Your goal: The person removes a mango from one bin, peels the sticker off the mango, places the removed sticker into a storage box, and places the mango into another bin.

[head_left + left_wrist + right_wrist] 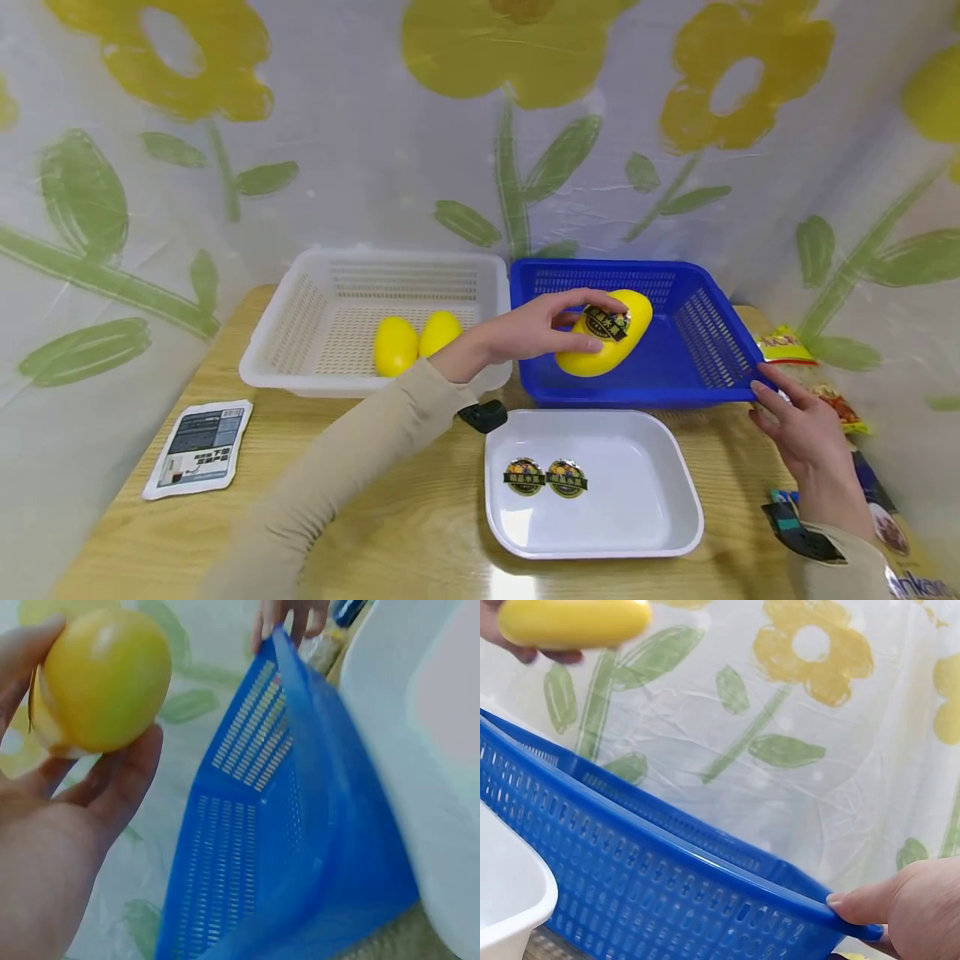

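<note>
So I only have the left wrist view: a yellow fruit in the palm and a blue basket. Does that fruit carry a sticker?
Observer: Yes, the head view shows a dark round sticker on the yellow fruit, which the left hand holds over the blue basket.
Operator: Any stickers elsewhere?
Observer: Two stickers lie side by side in a white tray at the near side of the table.
Operator: And other fruit?
Observer: Two more yellow fruits sit in a white basket left of the blue one.
Operator: Whose fingers are at the basket's far corner?
Observer: The right hand; the right wrist view shows its grip pinching the rim.
</note>
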A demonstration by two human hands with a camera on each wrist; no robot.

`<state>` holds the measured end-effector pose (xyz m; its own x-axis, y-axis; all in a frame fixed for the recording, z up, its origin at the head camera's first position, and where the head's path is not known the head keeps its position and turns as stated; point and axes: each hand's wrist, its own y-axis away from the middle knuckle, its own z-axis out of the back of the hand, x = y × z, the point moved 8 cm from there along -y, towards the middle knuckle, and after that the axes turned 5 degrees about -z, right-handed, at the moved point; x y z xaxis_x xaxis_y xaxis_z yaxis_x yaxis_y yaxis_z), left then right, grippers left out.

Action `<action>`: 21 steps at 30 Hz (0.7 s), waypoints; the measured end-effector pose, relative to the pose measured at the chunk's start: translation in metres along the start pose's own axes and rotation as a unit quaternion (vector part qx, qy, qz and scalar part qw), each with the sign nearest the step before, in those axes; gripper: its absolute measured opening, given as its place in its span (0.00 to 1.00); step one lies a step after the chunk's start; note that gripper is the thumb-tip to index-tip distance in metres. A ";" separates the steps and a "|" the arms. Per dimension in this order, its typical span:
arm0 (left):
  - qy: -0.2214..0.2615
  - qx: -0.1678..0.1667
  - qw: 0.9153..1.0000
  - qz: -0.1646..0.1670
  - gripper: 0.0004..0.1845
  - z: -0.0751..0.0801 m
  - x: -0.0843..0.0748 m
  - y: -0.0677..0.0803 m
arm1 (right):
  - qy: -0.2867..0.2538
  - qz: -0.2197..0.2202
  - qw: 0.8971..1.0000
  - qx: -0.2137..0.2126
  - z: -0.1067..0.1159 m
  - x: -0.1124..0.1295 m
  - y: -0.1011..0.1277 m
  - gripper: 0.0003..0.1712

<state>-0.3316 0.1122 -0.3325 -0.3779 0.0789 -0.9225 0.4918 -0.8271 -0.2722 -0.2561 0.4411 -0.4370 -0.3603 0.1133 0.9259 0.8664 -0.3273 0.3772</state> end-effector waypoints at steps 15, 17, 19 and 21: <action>-0.141 -0.014 0.990 0.003 0.22 -0.032 -0.025 0.146 | -0.019 -0.003 1.000 0.006 0.000 -0.004 -0.001 0.45; -0.148 -0.005 0.989 0.010 0.22 -0.041 -0.020 0.169 | -0.017 -0.006 1.000 0.004 0.001 -0.005 -0.001 0.45; -0.146 -0.001 0.989 0.025 0.23 -0.046 -0.014 0.190 | -0.016 -0.007 1.000 0.004 0.002 -0.004 -0.001 0.45; -0.139 -0.004 0.989 0.044 0.22 -0.048 -0.010 0.208 | -0.018 -0.003 1.000 0.007 0.002 -0.003 0.000 0.45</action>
<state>-0.1878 -0.0342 -0.3936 -0.5334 -0.1508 -0.8323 0.5388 -0.8191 -0.1969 -0.2543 0.4431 -0.4396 -0.3520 0.1496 0.9240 0.8694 -0.3134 0.3820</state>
